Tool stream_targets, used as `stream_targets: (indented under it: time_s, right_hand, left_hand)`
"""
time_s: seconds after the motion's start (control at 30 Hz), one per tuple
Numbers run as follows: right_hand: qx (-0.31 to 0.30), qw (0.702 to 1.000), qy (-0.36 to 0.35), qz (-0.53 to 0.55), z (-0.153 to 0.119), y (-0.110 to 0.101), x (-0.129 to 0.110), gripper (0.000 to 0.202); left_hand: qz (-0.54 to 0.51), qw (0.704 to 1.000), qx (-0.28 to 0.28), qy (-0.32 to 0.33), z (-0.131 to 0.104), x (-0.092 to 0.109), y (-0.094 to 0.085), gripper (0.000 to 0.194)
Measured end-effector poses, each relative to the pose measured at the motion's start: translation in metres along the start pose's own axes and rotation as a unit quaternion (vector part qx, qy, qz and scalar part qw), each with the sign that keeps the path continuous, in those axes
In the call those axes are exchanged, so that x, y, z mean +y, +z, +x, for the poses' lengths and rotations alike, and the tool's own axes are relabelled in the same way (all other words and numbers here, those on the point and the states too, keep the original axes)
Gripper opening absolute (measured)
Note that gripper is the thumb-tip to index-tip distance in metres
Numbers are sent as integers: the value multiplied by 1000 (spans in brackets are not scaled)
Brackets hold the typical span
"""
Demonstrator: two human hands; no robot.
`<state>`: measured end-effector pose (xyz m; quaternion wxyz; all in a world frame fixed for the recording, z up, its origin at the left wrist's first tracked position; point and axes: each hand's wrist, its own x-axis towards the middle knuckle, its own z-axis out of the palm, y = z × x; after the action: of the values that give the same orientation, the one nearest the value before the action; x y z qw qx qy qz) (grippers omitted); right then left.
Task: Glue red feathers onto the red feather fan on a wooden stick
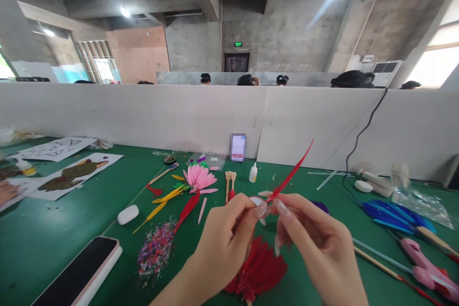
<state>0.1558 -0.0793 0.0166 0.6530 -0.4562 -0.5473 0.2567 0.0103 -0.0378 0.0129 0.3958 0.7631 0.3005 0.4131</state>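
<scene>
In the middle of the head view, my right hand [315, 241] pinches a thin red feather [292, 174] near its lower end, the tip pointing up and to the right. My left hand [227, 236] is closed beside it, thumb and forefinger pressed together around a small white round-edged piece [256, 200], mostly hidden by the fingers. The fingertips of both hands nearly meet at the feather's base. Below them on the table lies a fan of red feathers [263, 267], partly covered by my left hand.
On the green table [103, 191] lie a pink feather fan [200, 177], yellow feathers [165, 198], colourful scraps [157, 251], a smartphone [82, 272] and a glue bottle [253, 172]. To the right are blue feathers [394, 217] and a pink glue gun [426, 267]. Another person's hand [7, 192] shows far left.
</scene>
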Motion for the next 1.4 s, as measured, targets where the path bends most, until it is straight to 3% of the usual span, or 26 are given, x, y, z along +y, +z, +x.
stream_targets:
  time_s: [0.17, 0.33, 0.47, 0.63, 0.9, 1.23, 1.4]
  right_hand:
    - [-16, 998, 60, 34, 2, -4, 3, 16]
    - [-24, 993, 110, 46, 5, -7, 6, 21]
    - [-11, 994, 102, 29, 4, -5, 5, 20]
    - [18, 998, 43, -45, 5, -1, 5, 16]
    - [28, 992, -13, -119, 5, -1, 5, 17]
    - [33, 996, -11, -81, 2, -7, 9, 13]
    - [72, 995, 4, -67, 2, -4, 3, 17]
  left_hand:
    - [99, 994, 20, 44, 0, -2, 2, 24]
    - [135, 988, 27, 76, 2, -3, 3, 20]
    - [149, 983, 44, 100, 3, -5, 4, 18]
    - [178, 971, 95, 129, 3, -8, 10, 15]
    - [172, 974, 100, 104, 3, -6, 12, 15]
    - [104, 986, 112, 60, 4, -7, 6, 21]
    - [33, 997, 64, 21, 2, -3, 1, 27]
